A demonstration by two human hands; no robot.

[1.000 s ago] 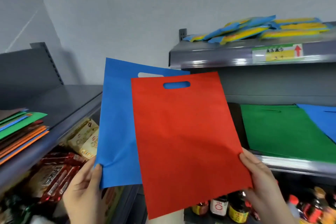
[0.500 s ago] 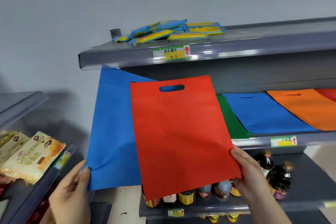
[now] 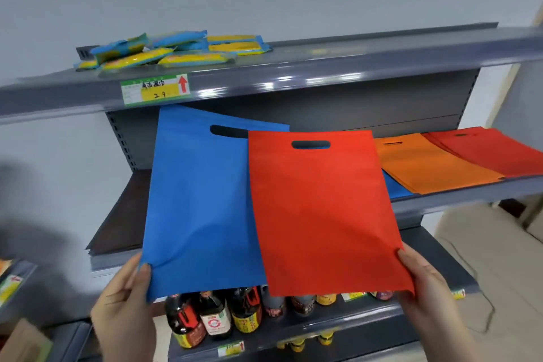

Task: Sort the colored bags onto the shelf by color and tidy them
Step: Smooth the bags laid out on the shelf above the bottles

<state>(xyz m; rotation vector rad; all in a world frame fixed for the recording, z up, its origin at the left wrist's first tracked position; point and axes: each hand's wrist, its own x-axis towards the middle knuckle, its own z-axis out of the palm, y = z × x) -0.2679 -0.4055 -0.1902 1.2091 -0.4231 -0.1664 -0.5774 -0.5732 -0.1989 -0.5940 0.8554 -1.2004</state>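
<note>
Now the grey metal shelf unit (image 3: 293, 67) fills the frame w/ the view swung right vs a sec ago: the side shelving and snack packs that sat at frame left are gone, and the far end of the middle shelf shows at right. That matters for the sort, since the piles to match against are visible.

Mid-right of frame, on the middle shelf: a flat orange fabric bag pile (image 3: 426, 167), and just right of it, overlapping its edge, a red fabric bag pile (image 3: 493, 153). A sliver of the blue bag pile (image 3: 395, 188) peeks out behind the held red bag. Dark brown flat bags (image 3: 123, 214) lie at the shelf's left end.

Centre frame, both held upright in front of the shelf: the blue non-woven bag with a cut-out handle (image 3: 199, 200), and the red non-woven bag with a cut-out handle (image 3: 323, 209) overlapping its right edge.

Lower left, left hand (image 3: 123, 311) pinches the blue bag's bottom corner, thumb on front. Lower right, right hand (image 3: 429, 288) pinches the red bag's bottom-right corner.

Top left: yellow-and-blue flat packets (image 3: 164, 51) above a green-yellow price tag (image 3: 154, 89). Bottom: dark sauce bottles (image 3: 211, 317).

Prob. next: red bag to the red pile far right, blue to the blue pile.
</note>
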